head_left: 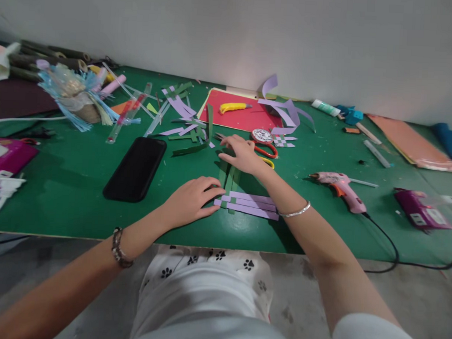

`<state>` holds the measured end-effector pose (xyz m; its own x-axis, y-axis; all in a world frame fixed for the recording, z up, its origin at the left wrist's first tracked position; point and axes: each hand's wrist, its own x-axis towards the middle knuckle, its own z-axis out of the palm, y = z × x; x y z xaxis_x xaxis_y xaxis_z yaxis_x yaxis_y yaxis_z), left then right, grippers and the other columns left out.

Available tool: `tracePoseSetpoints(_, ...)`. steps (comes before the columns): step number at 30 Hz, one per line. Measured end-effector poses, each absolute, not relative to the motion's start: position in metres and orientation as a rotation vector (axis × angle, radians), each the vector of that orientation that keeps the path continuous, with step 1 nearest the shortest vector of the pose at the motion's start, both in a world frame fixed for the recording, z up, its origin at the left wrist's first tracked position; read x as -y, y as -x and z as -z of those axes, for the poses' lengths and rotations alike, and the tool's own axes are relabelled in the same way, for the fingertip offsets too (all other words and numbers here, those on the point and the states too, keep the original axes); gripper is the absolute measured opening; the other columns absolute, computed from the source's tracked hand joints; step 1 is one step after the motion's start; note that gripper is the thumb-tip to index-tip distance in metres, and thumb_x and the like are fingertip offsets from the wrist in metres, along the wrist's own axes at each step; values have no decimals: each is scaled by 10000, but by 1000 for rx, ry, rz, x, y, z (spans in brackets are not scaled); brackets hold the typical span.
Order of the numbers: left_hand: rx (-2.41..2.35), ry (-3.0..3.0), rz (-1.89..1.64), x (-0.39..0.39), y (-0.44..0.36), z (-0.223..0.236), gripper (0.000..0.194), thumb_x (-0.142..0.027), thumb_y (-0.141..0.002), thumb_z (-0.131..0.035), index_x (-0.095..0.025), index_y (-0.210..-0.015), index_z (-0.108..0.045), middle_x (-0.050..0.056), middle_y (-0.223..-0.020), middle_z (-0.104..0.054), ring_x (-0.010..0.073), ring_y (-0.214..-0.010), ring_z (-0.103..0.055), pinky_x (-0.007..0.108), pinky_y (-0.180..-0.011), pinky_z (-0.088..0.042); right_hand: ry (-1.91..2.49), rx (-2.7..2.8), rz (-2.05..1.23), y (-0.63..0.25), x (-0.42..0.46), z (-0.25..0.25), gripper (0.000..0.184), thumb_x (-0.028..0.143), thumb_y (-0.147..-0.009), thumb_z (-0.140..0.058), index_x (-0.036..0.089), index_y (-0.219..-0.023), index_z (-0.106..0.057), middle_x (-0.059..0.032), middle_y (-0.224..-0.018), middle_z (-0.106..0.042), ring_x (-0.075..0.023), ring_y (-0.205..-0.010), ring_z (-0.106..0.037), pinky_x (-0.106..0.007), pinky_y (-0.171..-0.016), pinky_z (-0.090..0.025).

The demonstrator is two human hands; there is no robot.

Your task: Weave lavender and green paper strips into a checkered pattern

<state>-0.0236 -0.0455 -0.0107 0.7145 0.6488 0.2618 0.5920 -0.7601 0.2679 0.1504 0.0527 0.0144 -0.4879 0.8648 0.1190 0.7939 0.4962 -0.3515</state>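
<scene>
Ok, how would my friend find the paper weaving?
Find the green table, then the left hand near its front edge. The weaving lies just right of it. Unlike the loose heap farther back, its long purple strips lie side by side, crossed by green strips.

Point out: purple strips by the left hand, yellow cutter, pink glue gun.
Purple strips (252, 204), head view: middle strip.
Yellow cutter (232, 108), head view: handle.
Pink glue gun (347, 190), head view: upper grip.

At nine o'clock the frame crops the magenta box; the right hand partly hides the green strips.
</scene>
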Motion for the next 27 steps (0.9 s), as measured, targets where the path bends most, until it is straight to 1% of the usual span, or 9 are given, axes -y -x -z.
tracePoseSetpoints(3, -980, -2744, -459, 44, 25, 8, 323, -309, -879, -452, -135, -1144, -513, 118, -1135, -542, 226, -1002, -520, 345, -825, -444, 1347, 2397, -339, -160, -36, -29, 221, 274, -800, -518, 186, -1003, -521, -73, -997, -564, -199, -925, -510, -326, -770, -270)
tracePoseSetpoints(6, -1033, -2717, -337, 44, 24, 3, 421, -333, -847, -516, -125, -1208, -458, 121, -1154, -541, 240, -1024, -509, 356, -831, -444, 1263, 2495, -357, -178, -9, -45, 160, 251, -797, -529, 177, -939, -538, -46, -882, -575, -177, -843, -521, -317, -769, -314)
tracePoseSetpoints(10, -1082, -2732, -244, 46, 18, -2, 489, -368, -817, -557, -139, -1233, -438, 119, -1159, -538, 253, -1020, -509, 365, -820, -445, 1323, 2558, -420, -200, 37, -50, 81, 217, -786, -541, 165, -848, -541, -41, -789, -565, -158, -732, -512, -267, -652, -373)
tracePoseSetpoints(13, -1069, -2770, -295, 47, 14, -1, 519, -412, -813, -551, -142, -1241, -439, 132, -1228, -500, 264, -1092, -476, 381, -879, -415, 1387, 2547, -463, -206, 68, -38, 119, 259, -803, -539, 176, -887, -552, -57, -854, -589, -174, -787, -525, -293, -692, -410)
tracePoseSetpoints(15, -1032, -2792, -303, 47, 12, 1, 558, -453, -825, -519, -148, -1279, -407, 135, -1316, -440, 269, -1184, -414, 398, -956, -361, 1429, 2542, -397, -203, 81, -26, 256, 296, -747, -610, 175, -963, -546, -91, -1000, -583, -210, -880, -521, -336, -739, -426)
tracePoseSetpoints(18, -969, -2816, -223, 46, 9, 6, 629, -518, -858, -420, -157, -1359, -300, 119, -1436, -297, 269, -1316, -246, 441, -1061, -209, 1440, 2488, -314, -194, 84, -10, 362, 351, -726, -623, 191, -1037, -532, -119, -1124, -544, -250, -1013, -494, -401, -830, -411)
tracePoseSetpoints(21, -975, -2795, -102, 47, 8, 10, 636, -534, -892, -304, -160, -1399, -217, 93, -1470, -220, 243, -1354, -158, 457, -1088, -101, 1428, 2461, -240, -188, 77, -2, 414, 399, -728, -609, 183, -1071, -526, -132, -1132, -540, -264, -1054, -481, -430, -872, -386)
tracePoseSetpoints(24, -1027, -2767, -27, 49, 7, 12, 638, -528, -906, -246, -137, -1407, -196, 90, -1475, -189, 226, -1359, -145, 447, -1092, -78, 1421, 2492, -207, -185, 70, -2, 392, 406, -725, -616, 163, -1026, -547, -124, -1081, -560, -252, -1028, -495, -415, -892, -367)
tracePoseSetpoints(27, -1055, -2762, -11, 50, 6, 11, 641, -525, -906, -250, -122, -1403, -210, 92, -1474, -186, 226, -1360, -144, 442, -1091, -87, 1441, 2518, -141, -185, 68, -5, 349, 387, -745, -601, 173, -1016, -555, -110, -1062, -570, -245, -1037, -499, -440, -948, -306)
